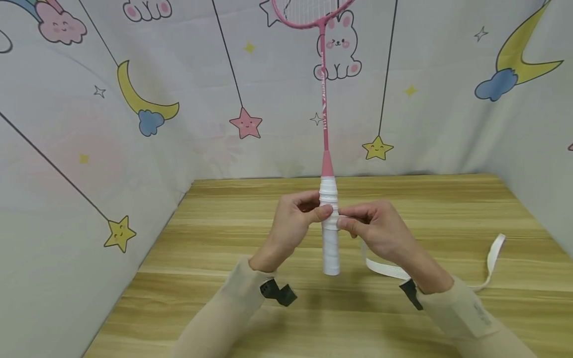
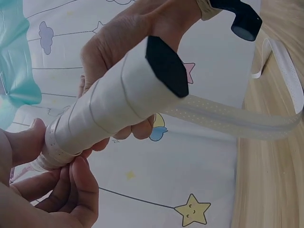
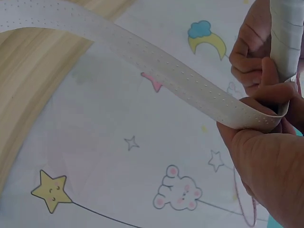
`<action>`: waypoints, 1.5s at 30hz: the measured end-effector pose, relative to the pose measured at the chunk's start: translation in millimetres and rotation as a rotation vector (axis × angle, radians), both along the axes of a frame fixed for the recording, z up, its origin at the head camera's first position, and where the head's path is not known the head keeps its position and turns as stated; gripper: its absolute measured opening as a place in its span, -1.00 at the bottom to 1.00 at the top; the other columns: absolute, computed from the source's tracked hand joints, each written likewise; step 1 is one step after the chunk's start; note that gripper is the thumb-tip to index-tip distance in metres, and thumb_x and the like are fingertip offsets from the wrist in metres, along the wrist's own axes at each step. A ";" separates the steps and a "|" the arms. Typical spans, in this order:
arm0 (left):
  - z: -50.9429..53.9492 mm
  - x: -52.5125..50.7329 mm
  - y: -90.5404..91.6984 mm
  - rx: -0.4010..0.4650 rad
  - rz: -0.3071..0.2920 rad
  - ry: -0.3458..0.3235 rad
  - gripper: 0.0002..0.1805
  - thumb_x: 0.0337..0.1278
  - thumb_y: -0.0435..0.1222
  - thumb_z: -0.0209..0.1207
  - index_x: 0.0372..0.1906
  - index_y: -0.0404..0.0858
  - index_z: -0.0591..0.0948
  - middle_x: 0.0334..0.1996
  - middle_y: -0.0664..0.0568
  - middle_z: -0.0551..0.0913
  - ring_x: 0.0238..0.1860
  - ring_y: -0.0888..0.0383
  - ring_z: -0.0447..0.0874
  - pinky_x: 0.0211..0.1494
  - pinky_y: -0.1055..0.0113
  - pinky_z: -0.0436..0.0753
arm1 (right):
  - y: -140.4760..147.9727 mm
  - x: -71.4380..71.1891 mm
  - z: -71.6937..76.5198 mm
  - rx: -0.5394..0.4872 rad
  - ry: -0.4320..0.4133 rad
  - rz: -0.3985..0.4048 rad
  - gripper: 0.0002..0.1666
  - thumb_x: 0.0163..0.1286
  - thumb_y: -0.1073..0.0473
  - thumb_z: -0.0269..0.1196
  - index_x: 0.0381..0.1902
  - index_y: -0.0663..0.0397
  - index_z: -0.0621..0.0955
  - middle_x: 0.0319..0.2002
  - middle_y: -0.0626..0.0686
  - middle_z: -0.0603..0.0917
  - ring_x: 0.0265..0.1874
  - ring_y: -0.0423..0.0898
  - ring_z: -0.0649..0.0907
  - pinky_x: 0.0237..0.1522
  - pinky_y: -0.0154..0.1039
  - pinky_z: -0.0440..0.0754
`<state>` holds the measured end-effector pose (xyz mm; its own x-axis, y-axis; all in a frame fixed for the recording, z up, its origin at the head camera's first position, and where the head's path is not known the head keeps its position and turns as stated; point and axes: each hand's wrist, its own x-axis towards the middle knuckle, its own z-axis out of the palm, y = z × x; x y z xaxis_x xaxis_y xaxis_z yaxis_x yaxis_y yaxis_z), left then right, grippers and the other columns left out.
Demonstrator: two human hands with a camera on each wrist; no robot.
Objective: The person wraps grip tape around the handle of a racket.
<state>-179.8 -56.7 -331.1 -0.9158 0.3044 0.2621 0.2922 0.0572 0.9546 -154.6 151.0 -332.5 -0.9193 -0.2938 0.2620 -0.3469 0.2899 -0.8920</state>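
A pink badminton racket [image 1: 327, 164] stands upright above the table, head up, its white handle [image 1: 331, 251] pointing down. Around the upper handle, overgrip tape [image 3: 180, 78] lies in overlapping turns; the lower handle has a smoother white covering. My left hand [image 1: 293, 219] grips the handle from the left, thumb across its front. On the other side, my right hand [image 1: 380, 231] pinches the tape close against the handle. From those fingers the perforated tape trails off toward the table in the right wrist view. The dark octagonal butt cap [image 2: 167, 66] faces the left wrist camera.
The tape's loose tail [image 1: 387, 269] curls on the wooden table [image 1: 215, 238] behind and beyond my right forearm, one end rising at the right. A pale cloth [image 1: 277, 89] printed with stars, moons and rabbits hangs behind the table and along its sides.
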 end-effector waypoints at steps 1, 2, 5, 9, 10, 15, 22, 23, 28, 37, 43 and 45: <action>0.2 0.0 -0.4 0.007 -0.005 -0.013 -0.70 0.46 -0.44 0.33 0.16 -0.53 0.74 -0.02 -0.44 0.77 -0.18 0.32 0.72 0.07 0.34 0.77 | -0.1 0.3 0.4 0.004 0.000 -0.002 -0.76 0.50 0.36 0.40 0.05 0.37 0.82 -0.21 0.21 0.87 -0.47 -0.27 0.59 -0.37 -0.35 0.60; 0.3 0.0 -0.7 0.011 -0.010 -0.023 -0.69 0.46 -0.44 0.32 0.17 -0.52 0.73 -0.01 -0.44 0.77 -0.18 0.32 0.72 0.08 0.32 0.77 | 0.0 0.5 0.6 0.006 0.000 -0.005 -0.77 0.50 0.36 0.40 0.04 0.37 0.82 -0.20 0.23 0.87 -0.47 -0.27 0.59 -0.37 -0.35 0.60; -0.1 0.1 -2.2 0.022 -0.021 -0.049 -0.67 0.48 -0.44 0.30 0.21 -0.51 0.73 0.02 -0.41 0.78 -0.16 0.32 0.73 0.11 0.31 0.76 | 0.1 0.9 0.9 0.004 -0.004 -0.008 -0.78 0.50 0.36 0.40 0.03 0.37 0.83 -0.18 0.25 0.88 -0.46 -0.27 0.60 -0.36 -0.36 0.61; -1.5 -0.2 -3.8 0.039 -0.045 -0.084 -0.66 0.51 -0.43 0.27 0.24 -0.50 0.72 0.04 -0.34 0.79 -0.11 0.31 0.73 0.16 0.31 0.72 | 0.8 -0.6 -0.4 -0.015 -0.022 -0.015 -0.79 0.48 0.35 0.43 -0.01 0.35 0.84 -0.20 0.14 0.90 -0.43 -0.27 0.64 -0.33 -0.34 0.65; -1.4 0.0 -4.0 0.043 -0.048 -0.092 -0.66 0.51 -0.43 0.27 0.24 -0.50 0.72 0.04 -0.32 0.80 -0.10 0.30 0.73 0.17 0.30 0.71 | 1.2 -1.4 -1.0 -0.023 -0.028 -0.016 -0.80 0.47 0.34 0.44 -0.03 0.35 0.84 -0.22 0.06 0.90 -0.43 -0.27 0.64 -0.32 -0.34 0.65; 0.5 1.4 -4.0 0.060 -0.061 -0.109 -0.66 0.49 -0.44 0.27 0.24 -0.50 0.72 0.02 -0.25 0.82 -0.09 0.27 0.73 0.15 0.30 0.69 | 4.8 -6.1 -3.7 -0.056 -0.046 0.004 -0.84 0.46 0.32 0.46 -0.11 0.35 0.82 -0.33 -0.29 0.82 -0.41 -0.24 0.63 -0.30 -0.32 0.64; 0.2 -0.8 -6.3 0.085 -0.137 -0.106 -0.64 0.51 -0.49 0.22 0.26 -0.59 0.66 -0.14 0.08 0.81 -0.11 0.30 0.70 0.09 0.33 0.68 | 6.4 -7.4 -7.8 -0.102 -0.031 0.052 -0.85 0.45 0.38 0.44 -0.14 0.44 0.79 -0.33 -0.28 0.81 -0.41 -0.23 0.63 -0.29 -0.32 0.65; -0.2 -1.4 -6.9 0.092 -0.153 -0.106 -0.63 0.51 -0.46 0.23 0.26 -0.60 0.65 -0.16 0.14 0.80 -0.10 0.30 0.70 0.09 0.33 0.68 | 6.4 -7.5 -8.1 -0.107 -0.031 0.057 -0.85 0.45 0.39 0.43 -0.14 0.45 0.79 -0.33 -0.28 0.81 -0.41 -0.23 0.63 -0.29 -0.32 0.65; -4.3 -4.4 -9.5 0.142 -0.220 -0.114 -0.18 0.27 0.03 0.35 0.24 -0.68 0.61 -0.18 0.32 0.79 -0.06 0.29 0.67 0.14 0.33 0.64 | 6.1 -7.2 -7.2 -0.117 -0.064 0.055 -0.83 0.46 0.36 0.44 -0.12 0.46 0.78 -0.33 -0.27 0.80 -0.39 -0.21 0.62 -0.27 -0.31 0.64; -8.0 -7.0 -7.8 0.258 -0.325 -0.159 0.20 -0.10 0.27 0.43 0.31 -0.75 0.48 -0.09 0.32 0.82 0.19 0.22 0.61 0.40 0.21 0.56 | 8.1 -10.0 -5.0 -0.204 -0.166 0.060 -0.95 0.41 0.21 0.54 -0.27 -0.09 0.88 -0.30 -0.27 0.84 -0.31 -0.24 0.68 -0.17 -0.29 0.67; -10.1 -7.9 -8.0 0.291 -0.355 -0.168 0.00 -0.09 0.26 0.46 0.20 -0.54 0.70 -0.06 0.29 0.83 0.21 0.20 0.60 0.45 0.16 0.52 | 9.1 -12.6 -10.8 -0.360 -0.154 0.213 -0.80 0.45 0.26 0.49 -0.26 -0.23 0.89 -0.28 -0.24 0.86 -0.31 -0.28 0.68 -0.18 -0.37 0.64; -11.0 -8.2 -7.8 0.309 -0.375 -0.174 -0.19 -0.06 0.25 0.45 0.11 -0.32 0.81 -0.06 0.28 0.82 0.23 0.19 0.58 0.51 0.11 0.48 | 9.0 -13.1 -13.0 -0.408 -0.169 0.263 -0.79 0.47 0.28 0.46 -0.22 -0.22 0.89 -0.25 -0.22 0.87 -0.27 -0.29 0.70 -0.15 -0.38 0.67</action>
<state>-188.1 -64.5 -342.0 -0.7967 0.5525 0.2449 0.0734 -0.3138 0.9466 -167.7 160.0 -345.6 -0.8674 -0.4256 0.2577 -0.2026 -0.1711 -0.9642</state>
